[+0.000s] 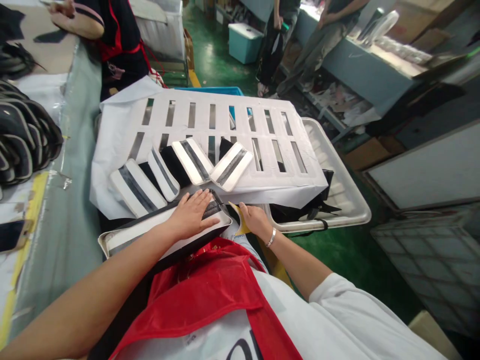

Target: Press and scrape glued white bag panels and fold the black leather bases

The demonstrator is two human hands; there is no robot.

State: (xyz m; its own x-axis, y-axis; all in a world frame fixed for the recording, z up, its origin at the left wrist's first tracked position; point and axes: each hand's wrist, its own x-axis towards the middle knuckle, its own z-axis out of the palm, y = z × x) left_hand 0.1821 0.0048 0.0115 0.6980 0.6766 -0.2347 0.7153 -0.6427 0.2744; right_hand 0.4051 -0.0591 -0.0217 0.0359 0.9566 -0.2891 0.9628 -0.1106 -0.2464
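My left hand (192, 214) lies flat, fingers stretched out, on a long white piece with a dark grey stripe (131, 239) and black sides, across my lap. Close to its right end, my right hand (256, 220) is closed on a thin, curved yellow sheet (241, 222), whose exact kind I cannot make out. Just beyond, several white flaps with dark stripes (192, 161), joined to black material, rest on a white slotted board (225, 117). Part of the long piece is hidden under my left forearm.
A large white plastic tub (348, 200) stands under the board's right side, with black pieces inside. On the left, a worktable (84, 125) holds stacked black pieces (22, 135) and a phone (14, 235). Other people stand farther back, near a light-blue box (244, 45).
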